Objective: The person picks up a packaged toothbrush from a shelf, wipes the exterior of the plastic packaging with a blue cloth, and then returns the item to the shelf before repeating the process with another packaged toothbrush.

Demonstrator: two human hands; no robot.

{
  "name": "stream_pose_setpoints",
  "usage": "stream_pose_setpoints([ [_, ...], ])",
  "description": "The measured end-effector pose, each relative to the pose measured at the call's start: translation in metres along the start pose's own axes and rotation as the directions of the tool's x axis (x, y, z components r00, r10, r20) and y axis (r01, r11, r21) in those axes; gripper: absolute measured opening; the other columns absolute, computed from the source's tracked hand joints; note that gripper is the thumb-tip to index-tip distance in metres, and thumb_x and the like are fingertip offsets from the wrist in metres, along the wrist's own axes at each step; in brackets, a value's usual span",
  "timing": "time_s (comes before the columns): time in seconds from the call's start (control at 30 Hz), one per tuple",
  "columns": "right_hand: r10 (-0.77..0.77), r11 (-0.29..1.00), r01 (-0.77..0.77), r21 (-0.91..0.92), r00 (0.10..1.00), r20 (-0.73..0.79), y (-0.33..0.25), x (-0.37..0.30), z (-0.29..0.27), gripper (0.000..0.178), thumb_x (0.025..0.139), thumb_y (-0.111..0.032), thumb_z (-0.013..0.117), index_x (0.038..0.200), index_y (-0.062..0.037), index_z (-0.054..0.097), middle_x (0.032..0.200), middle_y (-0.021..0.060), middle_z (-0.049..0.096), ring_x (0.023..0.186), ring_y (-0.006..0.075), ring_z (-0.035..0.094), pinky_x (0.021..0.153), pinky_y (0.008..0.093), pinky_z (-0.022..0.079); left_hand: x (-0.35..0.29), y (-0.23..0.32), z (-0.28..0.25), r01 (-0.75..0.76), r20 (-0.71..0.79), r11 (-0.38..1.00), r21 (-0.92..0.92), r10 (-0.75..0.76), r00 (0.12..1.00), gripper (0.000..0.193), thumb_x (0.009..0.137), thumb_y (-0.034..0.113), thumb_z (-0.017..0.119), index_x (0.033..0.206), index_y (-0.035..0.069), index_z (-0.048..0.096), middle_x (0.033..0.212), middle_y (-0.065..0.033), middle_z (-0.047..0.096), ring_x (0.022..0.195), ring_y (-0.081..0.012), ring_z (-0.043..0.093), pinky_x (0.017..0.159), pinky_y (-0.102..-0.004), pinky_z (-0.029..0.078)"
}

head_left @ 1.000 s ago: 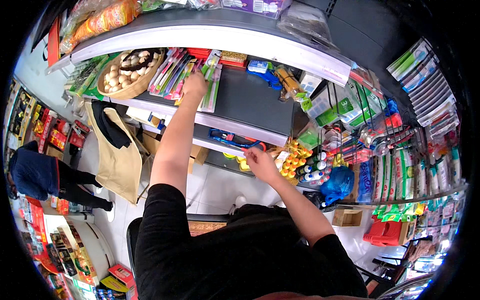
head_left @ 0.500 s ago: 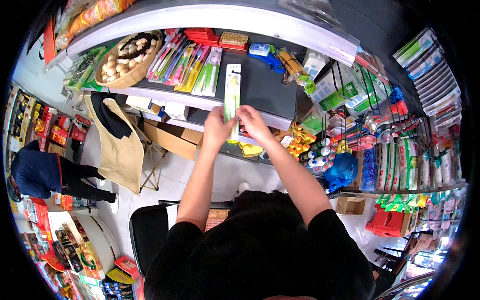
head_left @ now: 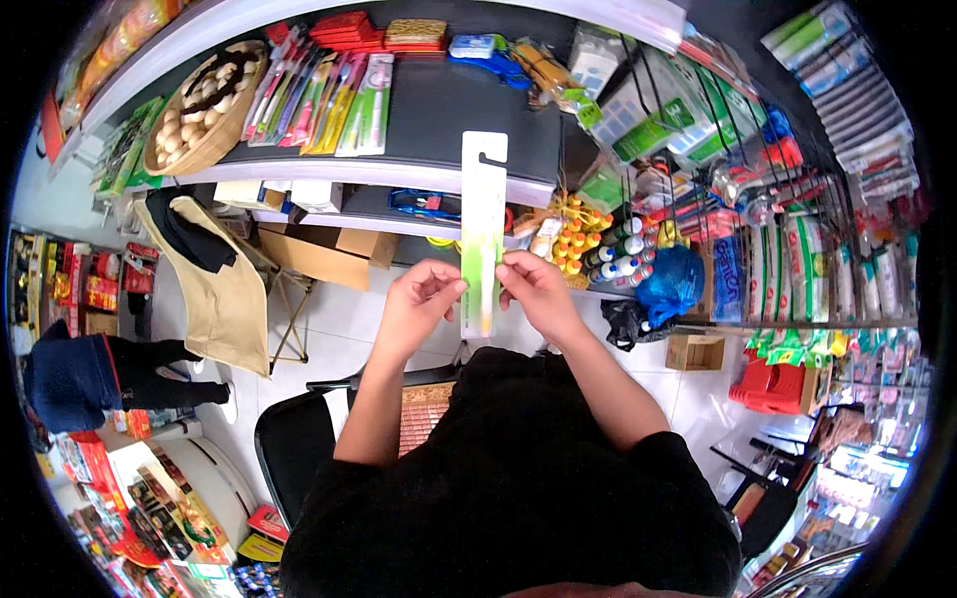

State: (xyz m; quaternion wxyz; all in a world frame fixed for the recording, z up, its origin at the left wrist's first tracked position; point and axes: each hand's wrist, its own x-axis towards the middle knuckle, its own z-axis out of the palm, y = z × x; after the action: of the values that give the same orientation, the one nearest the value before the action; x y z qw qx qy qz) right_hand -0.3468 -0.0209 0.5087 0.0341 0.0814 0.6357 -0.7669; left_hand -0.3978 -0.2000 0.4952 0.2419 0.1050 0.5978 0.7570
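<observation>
A packaged toothbrush (head_left: 482, 224) on a long white and green card with a hook hole stands upright between my two hands, in front of the shelf edge. My left hand (head_left: 427, 302) pinches the card's left edge between thumb and fingers. On the opposite edge, my right hand (head_left: 538, 291) grips the pack the same way. Several more packaged toothbrushes (head_left: 317, 108) lie in a fanned row on the dark shelf (head_left: 429, 122), left of the card's top end.
An egg basket (head_left: 224, 140) stands at the shelf's left, with red packs (head_left: 344, 32) behind the row. Bottles (head_left: 623, 254) and a blue bag (head_left: 670, 287) are at right. A folding chair (head_left: 204, 289), a black chair (head_left: 294, 444) and another person (head_left: 75, 384) are at left.
Both hands have drawn the packaged toothbrush back from the shelf toward my body. It looks larger now, and its lower end shows below my fingers. The view has shifted too.
</observation>
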Motion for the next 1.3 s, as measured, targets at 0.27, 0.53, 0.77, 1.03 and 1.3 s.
stream_pose_setpoints([
  [0.27, -0.087, 0.995, 0.082, -0.049, 0.990, -0.109, -0.020, -0.130, -0.077, 0.012, 0.089, -0.009, 0.055, 0.096, -0.0005, 0.059, 0.075, -0.0008, 0.058, 0.062, 0.0045, 0.051, 0.054, 0.0190, 0.043, -0.042, 0.010, 0.133, -0.037, 0.165, 0.999, -0.017, 0.039, 0.986, 0.014, 0.085, 0.000, 0.058, 0.098, 0.001, 0.055, 0.087, -0.0014, 0.060, 0.078, -0.0060, 0.056, 0.068, -0.0207, 0.046],
  [0.53, -0.196, 0.979, 0.204, -0.029, 0.878, -0.437, -0.005, -0.372, -0.224, 0.020, 0.092, -0.015, 0.050, 0.101, -0.0006, 0.060, 0.079, 0.0027, 0.063, 0.069, 0.0079, 0.058, 0.058, 0.0208, 0.045, -0.141, -0.031, 0.355, -0.137, 0.446, 0.990, 0.042, 0.104, 0.889, 0.012, 0.085, -0.001, 0.056, 0.097, -0.001, 0.054, 0.093, -0.0034, 0.059, 0.087, -0.0076, 0.056, 0.074, -0.0216, 0.046],
  [0.77, -0.215, 0.953, -0.211, -0.218, 0.040, -0.976, 0.142, -0.751, -0.394, 0.023, 0.084, 0.000, 0.045, 0.102, 0.0030, 0.058, 0.089, 0.0104, 0.063, 0.084, 0.0166, 0.059, 0.075, 0.0286, 0.047, -0.258, -0.057, 0.543, -0.183, 0.636, 0.977, 0.107, 0.074, 0.768, 0.014, 0.085, -0.001, 0.057, 0.099, -0.002, 0.053, 0.090, -0.0032, 0.057, 0.084, -0.0076, 0.055, 0.075, -0.0219, 0.046],
  [1.03, -0.141, 0.215, -0.682, 0.699, -0.730, -0.669, 0.299, -1.065, -0.338, 0.046, 0.082, -0.037, 0.051, 0.123, -0.0154, 0.049, 0.126, 0.0117, 0.048, 0.112, 0.0333, 0.048, 0.084, 0.0530, 0.042, -0.384, -0.100, 0.649, -0.183, 0.753, 0.975, 0.127, 0.025, 0.657, 0.014, 0.084, -0.002, 0.058, 0.097, -0.002, 0.052, 0.087, -0.0024, 0.054, 0.081, -0.0072, 0.053, 0.071, -0.0213, 0.045],
  [1.3, 0.306, 0.301, -0.695, 0.653, -0.578, -0.757, 0.371, -1.109, -0.282, 0.044, 0.084, -0.047, 0.046, 0.110, -0.0146, 0.061, 0.108, 0.0120, 0.061, 0.100, 0.0339, 0.057, 0.089, 0.0644, 0.029, -0.466, -0.149, 0.707, -0.198, 0.814, 0.964, 0.175, -0.028, 0.581, 0.016, 0.083, -0.001, 0.059, 0.099, -0.001, 0.055, 0.088, -0.0036, 0.059, 0.079, -0.0083, 0.054, 0.071, -0.0215, 0.044],
])
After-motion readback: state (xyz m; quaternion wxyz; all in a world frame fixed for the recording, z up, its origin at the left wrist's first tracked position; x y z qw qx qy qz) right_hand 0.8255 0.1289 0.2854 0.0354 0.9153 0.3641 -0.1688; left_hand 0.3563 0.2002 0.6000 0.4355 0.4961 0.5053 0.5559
